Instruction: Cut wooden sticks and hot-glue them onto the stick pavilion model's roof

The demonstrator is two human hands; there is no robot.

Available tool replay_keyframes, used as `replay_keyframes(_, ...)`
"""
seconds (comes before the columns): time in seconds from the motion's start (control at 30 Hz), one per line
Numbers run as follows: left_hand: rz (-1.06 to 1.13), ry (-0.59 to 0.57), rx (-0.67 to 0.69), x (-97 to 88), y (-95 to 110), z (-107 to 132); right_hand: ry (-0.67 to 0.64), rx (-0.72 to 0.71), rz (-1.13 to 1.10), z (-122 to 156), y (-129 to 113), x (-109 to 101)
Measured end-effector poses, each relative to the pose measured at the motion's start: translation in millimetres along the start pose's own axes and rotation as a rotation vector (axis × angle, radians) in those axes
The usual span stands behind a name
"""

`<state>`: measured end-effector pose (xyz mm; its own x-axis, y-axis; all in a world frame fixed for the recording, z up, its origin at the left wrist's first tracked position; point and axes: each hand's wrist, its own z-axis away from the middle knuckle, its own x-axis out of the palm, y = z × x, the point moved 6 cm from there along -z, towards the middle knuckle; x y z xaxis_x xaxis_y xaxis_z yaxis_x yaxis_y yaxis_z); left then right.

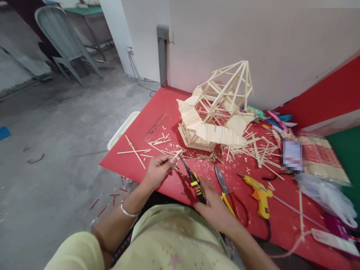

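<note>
My left hand [157, 170] pinches a thin wooden stick [176, 153] just above the red table [157, 112]. My right hand [215, 208] grips a yellow-and-black cutter [194, 180], and its blade points up-left to the end of that stick. A model house of wooden sticks [216, 112] stands behind, against the wall. Loose sticks and shavings lie all around it.
Scissors with red handles [227, 191] and a yellow glue gun [260, 193] lie right of my right hand. A clear ruler [155, 127] lies at the left. Packets and a plastic bag [326, 195] crowd the right end. A grey chair [63, 37] stands on the concrete floor, far left.
</note>
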<state>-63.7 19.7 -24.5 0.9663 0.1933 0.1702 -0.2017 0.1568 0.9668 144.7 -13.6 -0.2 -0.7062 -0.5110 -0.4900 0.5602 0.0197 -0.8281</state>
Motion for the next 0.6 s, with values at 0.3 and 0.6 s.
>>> replay_keyframes(0.3,-0.236,-0.065,0.132,9.7,7.0,3.9,0.080,-0.077,0.335,-9.3,-11.5,-1.2)
replay_keyframes(0.6,-0.436,-0.080,0.219,16.8,19.5,11.9,0.148,-0.109,0.355,-12.2,-7.7,0.9)
